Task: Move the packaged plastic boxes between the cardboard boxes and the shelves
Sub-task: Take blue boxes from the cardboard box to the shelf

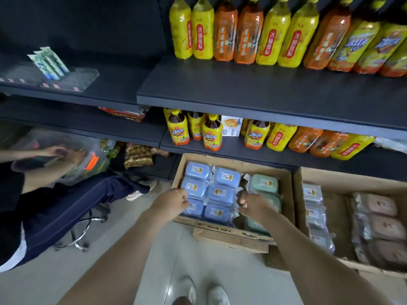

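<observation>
While both arms reach down, the left hand (170,200) pinches the wrapper edge of the blue packaged plastic boxes (217,193) lying in the cardboard box (231,233) on the floor. The right hand (250,206) curls at their other side; whether it grips is unclear. Dark shelves (253,89) above carry bottles (224,31).
</observation>
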